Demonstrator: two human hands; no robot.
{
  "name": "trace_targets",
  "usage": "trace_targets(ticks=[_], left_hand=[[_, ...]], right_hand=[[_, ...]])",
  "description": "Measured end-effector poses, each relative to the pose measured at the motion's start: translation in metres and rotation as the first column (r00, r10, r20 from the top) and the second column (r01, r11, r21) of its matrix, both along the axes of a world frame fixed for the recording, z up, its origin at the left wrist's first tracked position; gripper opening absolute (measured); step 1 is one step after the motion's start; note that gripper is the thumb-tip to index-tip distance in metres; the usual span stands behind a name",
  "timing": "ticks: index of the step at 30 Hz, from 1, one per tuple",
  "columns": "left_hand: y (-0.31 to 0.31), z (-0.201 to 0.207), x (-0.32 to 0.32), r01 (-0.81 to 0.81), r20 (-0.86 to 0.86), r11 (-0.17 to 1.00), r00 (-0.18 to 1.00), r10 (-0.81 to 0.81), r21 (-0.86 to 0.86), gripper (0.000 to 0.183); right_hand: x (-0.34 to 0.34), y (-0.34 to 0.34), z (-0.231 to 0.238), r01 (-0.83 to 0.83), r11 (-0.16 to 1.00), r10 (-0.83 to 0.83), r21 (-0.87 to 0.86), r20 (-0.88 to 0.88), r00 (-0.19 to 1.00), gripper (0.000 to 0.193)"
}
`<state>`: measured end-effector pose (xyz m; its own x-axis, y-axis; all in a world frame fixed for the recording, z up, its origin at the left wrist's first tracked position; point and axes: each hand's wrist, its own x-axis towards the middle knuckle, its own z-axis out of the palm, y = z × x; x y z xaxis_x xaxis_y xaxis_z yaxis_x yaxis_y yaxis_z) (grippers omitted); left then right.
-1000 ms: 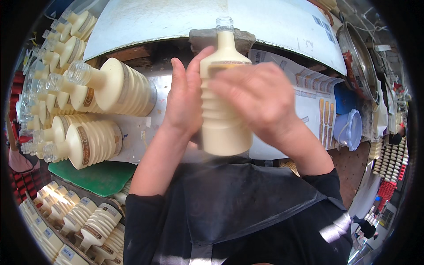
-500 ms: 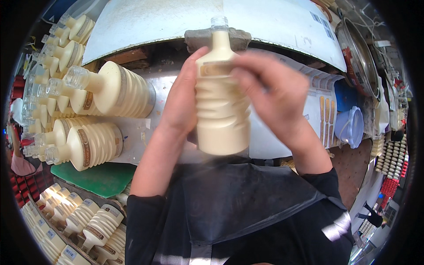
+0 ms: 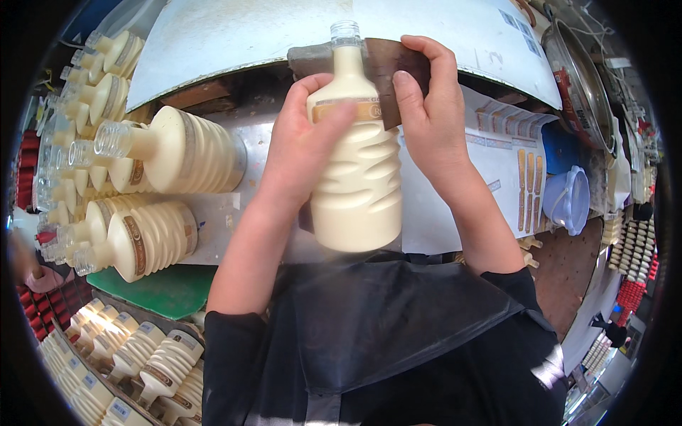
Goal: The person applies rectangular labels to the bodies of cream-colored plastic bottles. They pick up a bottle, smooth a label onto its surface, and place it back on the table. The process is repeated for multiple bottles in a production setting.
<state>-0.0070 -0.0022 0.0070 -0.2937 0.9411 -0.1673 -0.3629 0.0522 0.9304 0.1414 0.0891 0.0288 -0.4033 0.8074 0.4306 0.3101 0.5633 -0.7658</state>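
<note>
A cream-coloured bottle with wavy ridges and a clear threaded neck lies in front of me, neck pointing away. My left hand grips its left side, with the thumb, a little blurred, across the gold label strip below the shoulder. In my right hand is a thin, flat brown piece, pinched between thumb and fingers. Its lower corner is beside the label's right end; whether it touches cannot be told. A grey block sits behind the bottle's neck, partly covered.
Several cream bottles lie at the left, necks outward. Below them are a green sheet and more bottles. To the right lies a paper sheet bearing gold label strips, beside a translucent bucket. A white board spans the far side.
My right hand has moved right and away from the bottle's front, and the brown piece now shows clearly in it. My left thumb has come across onto the label.
</note>
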Motion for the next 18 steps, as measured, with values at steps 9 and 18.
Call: trace_targets(ticks=[9,18], left_hand=[[-0.004,-0.014,-0.003,0.007,0.048,0.996,0.999,-0.011,0.088,0.048],[-0.013,-0.013,0.001,0.01,0.12,0.999,0.993,-0.015,0.046,0.049]], right_hand=[[0.012,0.017,-0.031,0.059,0.998,-0.057,0.036,-0.052,0.997,0.041],[0.013,0.011,-0.024,0.007,0.991,-0.025,-0.132,-0.139,0.99,0.039]])
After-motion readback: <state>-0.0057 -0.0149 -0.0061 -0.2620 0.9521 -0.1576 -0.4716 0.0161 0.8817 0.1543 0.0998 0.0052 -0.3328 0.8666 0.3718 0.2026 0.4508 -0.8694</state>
